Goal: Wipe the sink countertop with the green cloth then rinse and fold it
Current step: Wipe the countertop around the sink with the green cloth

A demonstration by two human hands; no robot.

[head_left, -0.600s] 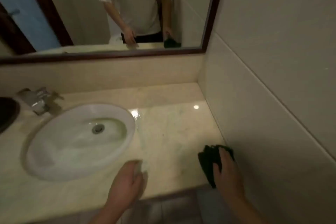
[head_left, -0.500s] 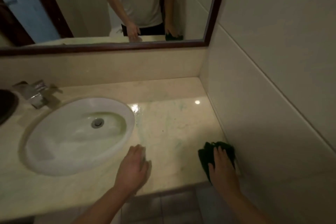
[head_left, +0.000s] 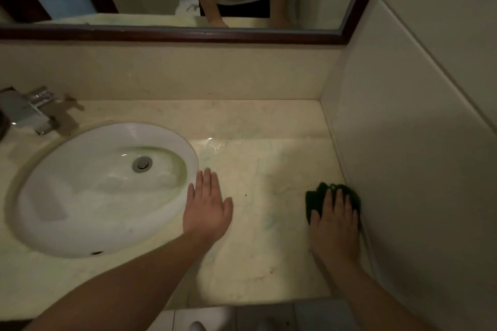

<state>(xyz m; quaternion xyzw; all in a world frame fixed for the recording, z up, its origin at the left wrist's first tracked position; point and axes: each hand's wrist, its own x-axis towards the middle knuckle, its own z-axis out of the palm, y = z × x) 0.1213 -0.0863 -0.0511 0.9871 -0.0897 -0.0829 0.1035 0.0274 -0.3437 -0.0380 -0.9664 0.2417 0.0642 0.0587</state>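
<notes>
Right hand point(head_left: 334, 219): flat, fingers spread, pressing the crumpled dark green cloth point(head_left: 316, 200) (against the wall).
Left hand point(head_left: 207, 208): open, empty, palm on the beige marble countertop point(head_left: 269, 158).

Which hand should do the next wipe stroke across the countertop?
Right. The right hand already lies flat on the crumpled dark green cloth by the tiled side wall. The left hand rests empty, palm down, on the beige marble countertop beside the white oval basin.
</notes>
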